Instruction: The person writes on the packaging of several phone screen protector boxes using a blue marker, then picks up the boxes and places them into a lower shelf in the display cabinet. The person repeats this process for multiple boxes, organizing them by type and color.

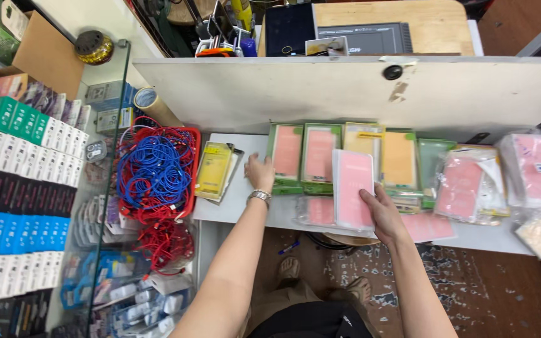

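Head view: the right hand [380, 213] pinches a pink packaged case [353, 188] by its lower edge, upright above the white worktop [233, 209]. The left hand [259, 173] rests, fingers loosely curled and seemingly empty, beside a row of green-framed packs [302, 156]. The pack looks light, stiff and slick; edges give the best hold. A red basket of cables [156, 172] sits left.

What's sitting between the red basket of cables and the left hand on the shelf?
In the head view, a yellow flat package lies on the white shelf between the red basket and the left hand, with bare shelf beside the hand.
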